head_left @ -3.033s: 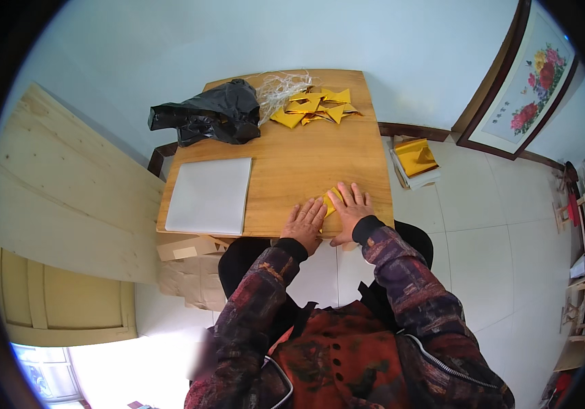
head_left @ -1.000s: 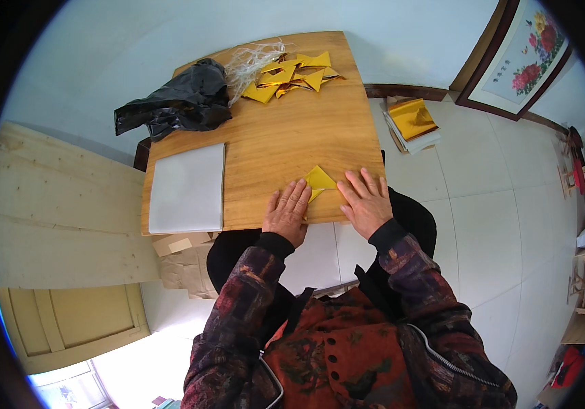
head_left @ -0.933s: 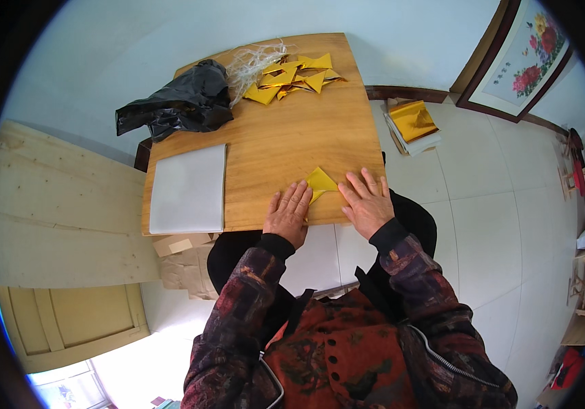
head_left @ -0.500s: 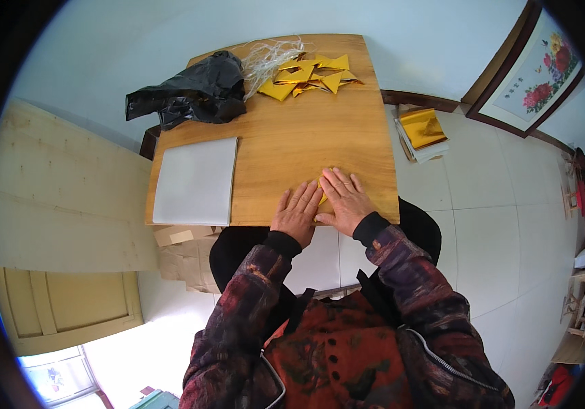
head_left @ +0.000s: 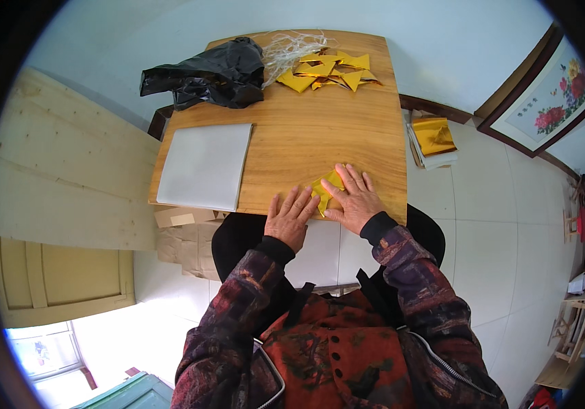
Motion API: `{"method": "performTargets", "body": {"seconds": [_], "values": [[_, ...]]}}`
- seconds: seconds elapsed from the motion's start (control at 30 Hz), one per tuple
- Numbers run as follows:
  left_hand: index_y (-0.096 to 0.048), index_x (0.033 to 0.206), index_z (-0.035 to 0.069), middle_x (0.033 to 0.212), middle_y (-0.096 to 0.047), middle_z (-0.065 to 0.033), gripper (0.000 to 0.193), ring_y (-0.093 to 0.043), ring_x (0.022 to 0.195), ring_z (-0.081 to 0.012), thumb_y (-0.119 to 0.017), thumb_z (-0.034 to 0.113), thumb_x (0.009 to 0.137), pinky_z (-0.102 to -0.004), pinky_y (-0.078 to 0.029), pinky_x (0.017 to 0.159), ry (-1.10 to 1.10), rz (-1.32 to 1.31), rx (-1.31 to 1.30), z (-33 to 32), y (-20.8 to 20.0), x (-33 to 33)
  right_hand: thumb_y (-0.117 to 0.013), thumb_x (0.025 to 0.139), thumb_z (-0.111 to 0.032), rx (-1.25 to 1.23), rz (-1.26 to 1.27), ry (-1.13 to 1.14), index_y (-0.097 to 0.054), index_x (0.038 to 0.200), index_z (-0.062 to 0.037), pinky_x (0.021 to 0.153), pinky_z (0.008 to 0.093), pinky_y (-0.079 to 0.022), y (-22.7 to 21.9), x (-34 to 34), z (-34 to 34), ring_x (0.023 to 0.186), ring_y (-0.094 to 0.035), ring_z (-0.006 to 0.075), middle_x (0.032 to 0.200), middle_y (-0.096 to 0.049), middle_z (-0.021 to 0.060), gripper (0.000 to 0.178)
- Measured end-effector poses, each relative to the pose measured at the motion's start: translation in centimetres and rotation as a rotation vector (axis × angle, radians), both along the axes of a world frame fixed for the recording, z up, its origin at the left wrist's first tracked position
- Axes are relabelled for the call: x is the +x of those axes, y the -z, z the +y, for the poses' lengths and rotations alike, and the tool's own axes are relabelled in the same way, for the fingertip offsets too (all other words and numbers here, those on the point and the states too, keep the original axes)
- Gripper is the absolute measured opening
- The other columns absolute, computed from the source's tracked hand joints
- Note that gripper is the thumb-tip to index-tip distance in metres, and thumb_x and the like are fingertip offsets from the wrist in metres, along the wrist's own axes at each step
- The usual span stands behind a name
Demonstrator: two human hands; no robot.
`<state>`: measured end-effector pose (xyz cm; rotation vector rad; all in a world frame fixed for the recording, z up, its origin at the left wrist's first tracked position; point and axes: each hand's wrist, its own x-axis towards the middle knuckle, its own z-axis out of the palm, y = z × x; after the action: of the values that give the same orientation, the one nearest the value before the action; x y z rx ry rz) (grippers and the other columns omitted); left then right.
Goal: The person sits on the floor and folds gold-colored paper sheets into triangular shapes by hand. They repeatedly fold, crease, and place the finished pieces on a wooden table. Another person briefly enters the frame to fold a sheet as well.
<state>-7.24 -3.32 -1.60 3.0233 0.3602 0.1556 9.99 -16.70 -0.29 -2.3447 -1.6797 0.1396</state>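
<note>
A folded piece of gold foil paper (head_left: 326,192) lies flat near the front edge of the wooden table (head_left: 292,140), with pointed corners showing between my hands. My left hand (head_left: 289,219) rests palm down at its left side, fingers extended and their tips by the foil. Across its right side lies my right hand (head_left: 356,198), flat with fingers stretched out, covering part of the foil. Neither hand grips anything. At the table's far side sits a pile of folded gold foil pieces (head_left: 333,69) with pointed corners.
A stack of whitish sheets (head_left: 205,167) lies at the table's left. Behind it are a crumpled black plastic bag (head_left: 221,73) and a tangle of clear strands (head_left: 289,53). On the floor to the right rests a paper stack topped with gold foil (head_left: 434,136).
My hands have moved apart, baring more of the folded gold foil between them. The whole view has shifted slightly.
</note>
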Motion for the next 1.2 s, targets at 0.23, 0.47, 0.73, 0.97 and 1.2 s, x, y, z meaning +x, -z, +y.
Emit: {"method": "performTargets", "body": {"seconds": [0.23,0.47,0.73,0.97,1.2], "values": [[-0.039,0.145,0.022,0.155,-0.033,-0.0007,0.077,-0.029,0.144,-0.0244,-0.072,0.019,0.076,-0.0559,-0.019,0.115,-0.097,0.005,-0.082,-1.1,-0.5,0.3,-0.060,0.088,-0.053,0.003,-0.002,0.005,-0.042,0.146,-0.0251,0.117,0.0530,-0.016,0.2,0.0,0.0,0.147,-0.017,0.0321,0.158,-0.023,0.0132,0.067],[-0.031,0.150,0.017,0.158,-0.027,-0.0039,0.088,-0.023,0.146,-0.0283,-0.075,0.029,0.075,-0.0575,-0.014,0.116,-0.160,0.116,-0.225,-1.0,-2.0,0.8,-0.060,0.088,-0.054,-0.002,-0.003,0.014,-0.043,0.146,-0.0256,0.117,0.0524,-0.015,0.5,0.1,0.1,0.147,-0.016,0.0314,0.158,-0.023,0.0121,0.067],[-0.021,0.154,0.013,0.161,-0.019,-0.0038,0.100,-0.019,0.148,-0.0224,-0.076,0.040,0.074,-0.0544,-0.013,0.117,0.003,0.104,-0.123,-1.2,-1.2,1.9,-0.060,0.088,-0.055,-0.006,-0.013,0.019,-0.044,0.145,-0.0240,0.117,0.0523,-0.016,0.3,0.1,0.1,0.146,-0.017,0.0304,0.157,-0.024,0.0117,0.067],[-0.031,0.149,0.012,0.158,-0.027,-0.0035,0.076,-0.026,0.146,-0.0190,-0.065,0.022,0.082,-0.0528,-0.018,0.116,-0.057,0.025,0.077,-1.4,0.9,0.8,-0.060,0.088,-0.053,0.022,-0.023,0.010,-0.044,0.146,-0.0236,0.116,0.0529,-0.017,0.5,0.1,0.0,0.146,-0.019,0.0309,0.157,-0.026,0.0120,0.067],[-0.036,0.145,0.012,0.156,-0.032,-0.0046,0.069,-0.032,0.142,-0.0212,-0.063,0.018,0.082,-0.0507,-0.025,0.112,-0.100,-0.059,0.029,-1.8,1.5,1.0,-0.057,0.090,-0.051,0.012,-0.042,0.007,-0.039,0.148,-0.0240,0.116,0.0532,-0.016,0.8,0.2,0.1,0.147,-0.017,0.0320,0.158,-0.024,0.0127,0.066]]}}
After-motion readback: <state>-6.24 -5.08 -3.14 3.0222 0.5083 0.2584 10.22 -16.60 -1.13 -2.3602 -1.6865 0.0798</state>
